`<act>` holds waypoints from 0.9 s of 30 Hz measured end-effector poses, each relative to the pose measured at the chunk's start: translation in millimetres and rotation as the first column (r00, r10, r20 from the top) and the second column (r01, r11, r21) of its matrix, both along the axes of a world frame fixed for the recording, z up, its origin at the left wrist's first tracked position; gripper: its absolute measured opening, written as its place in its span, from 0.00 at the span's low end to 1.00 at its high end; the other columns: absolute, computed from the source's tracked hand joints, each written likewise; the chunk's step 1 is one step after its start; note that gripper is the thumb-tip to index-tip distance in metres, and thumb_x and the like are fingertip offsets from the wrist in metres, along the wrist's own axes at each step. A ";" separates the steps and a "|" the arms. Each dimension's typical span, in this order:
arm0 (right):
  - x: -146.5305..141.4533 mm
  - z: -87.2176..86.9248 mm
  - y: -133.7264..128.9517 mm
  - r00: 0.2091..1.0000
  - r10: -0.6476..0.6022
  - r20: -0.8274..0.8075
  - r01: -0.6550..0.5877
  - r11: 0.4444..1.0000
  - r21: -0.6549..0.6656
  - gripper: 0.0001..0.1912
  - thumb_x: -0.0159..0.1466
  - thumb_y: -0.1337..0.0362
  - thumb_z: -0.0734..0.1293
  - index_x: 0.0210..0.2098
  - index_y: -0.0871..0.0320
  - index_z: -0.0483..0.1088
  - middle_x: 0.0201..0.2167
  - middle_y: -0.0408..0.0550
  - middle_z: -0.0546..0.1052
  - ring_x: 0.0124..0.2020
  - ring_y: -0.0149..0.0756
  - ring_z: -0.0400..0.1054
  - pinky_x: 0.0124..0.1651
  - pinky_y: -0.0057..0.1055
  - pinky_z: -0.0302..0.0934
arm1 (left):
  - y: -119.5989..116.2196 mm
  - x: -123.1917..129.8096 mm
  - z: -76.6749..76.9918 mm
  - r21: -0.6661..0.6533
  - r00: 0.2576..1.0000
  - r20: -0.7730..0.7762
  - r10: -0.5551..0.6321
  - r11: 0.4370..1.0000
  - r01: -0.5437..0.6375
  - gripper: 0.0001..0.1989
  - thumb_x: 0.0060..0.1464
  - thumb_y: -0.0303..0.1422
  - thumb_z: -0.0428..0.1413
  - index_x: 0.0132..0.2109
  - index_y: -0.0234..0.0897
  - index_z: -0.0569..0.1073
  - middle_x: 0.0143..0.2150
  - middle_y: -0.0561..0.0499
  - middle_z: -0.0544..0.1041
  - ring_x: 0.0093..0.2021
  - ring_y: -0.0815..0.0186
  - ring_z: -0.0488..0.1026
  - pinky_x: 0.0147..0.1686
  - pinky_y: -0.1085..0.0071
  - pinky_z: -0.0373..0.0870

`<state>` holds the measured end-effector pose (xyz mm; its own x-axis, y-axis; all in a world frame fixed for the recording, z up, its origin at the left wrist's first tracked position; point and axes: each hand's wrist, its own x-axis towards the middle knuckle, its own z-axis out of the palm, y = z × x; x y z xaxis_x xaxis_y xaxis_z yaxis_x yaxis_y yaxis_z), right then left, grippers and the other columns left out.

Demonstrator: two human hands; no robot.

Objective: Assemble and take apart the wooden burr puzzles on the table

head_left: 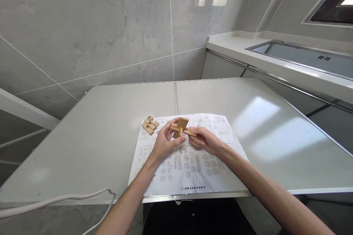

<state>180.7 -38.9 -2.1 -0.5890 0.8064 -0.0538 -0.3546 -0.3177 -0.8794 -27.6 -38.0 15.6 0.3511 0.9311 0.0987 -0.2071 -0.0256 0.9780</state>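
Holding joined wooden pieces (182, 124)

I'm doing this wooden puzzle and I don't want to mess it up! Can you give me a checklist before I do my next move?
1. Left hand is holding the wooden puzzle: ok.
2. Right hand is holding the rod on its side: ok.
3. Loose wooden blocks are close by, on the far left corner of the paper sheet: ok.
4. Whole sheet can be seen: not ok, your hands and arms cover some of it.
5. White cable is off the sheet: ok.
6. Puzzle pieces fit tightly together: cannot tell, your fingers hide part.
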 end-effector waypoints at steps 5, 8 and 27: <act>1.6 -0.2 0.2 1.000 0.000 -0.010 0.000 1.000 -0.013 0.19 0.73 0.58 0.62 0.25 0.54 0.62 0.12 0.33 0.54 0.16 0.28 0.43 0.23 0.31 0.40 | -1.0 -0.1 1.0 -0.027 0.999 -0.028 -0.024 0.999 0.023 0.39 0.49 0.47 0.75 0.64 0.40 0.74 0.67 0.39 0.74 0.69 0.45 0.69 0.70 0.50 0.61; 2.3 0.3 0.6 1.000 -0.012 -0.006 0.012 1.000 -0.017 0.21 0.73 0.58 0.61 0.22 0.54 0.61 0.12 0.34 0.53 0.16 0.29 0.44 0.23 0.32 0.41 | -1.3 0.2 1.0 -0.017 0.997 -0.065 -0.040 0.999 0.039 0.38 0.51 0.46 0.74 0.65 0.42 0.72 0.65 0.40 0.75 0.66 0.47 0.72 0.68 0.51 0.65; 0.4 -0.2 4.3 0.936 -0.330 0.122 0.328 0.944 0.036 0.25 0.71 0.58 0.64 0.18 0.54 0.60 0.12 0.38 0.58 0.17 0.29 0.47 0.24 0.34 0.42 | 0.3 -0.1 6.8 -0.062 1.000 -0.002 0.024 0.998 -0.024 0.16 0.58 0.46 0.70 0.44 0.38 0.82 0.77 0.42 0.63 0.35 0.68 0.81 0.43 0.61 0.83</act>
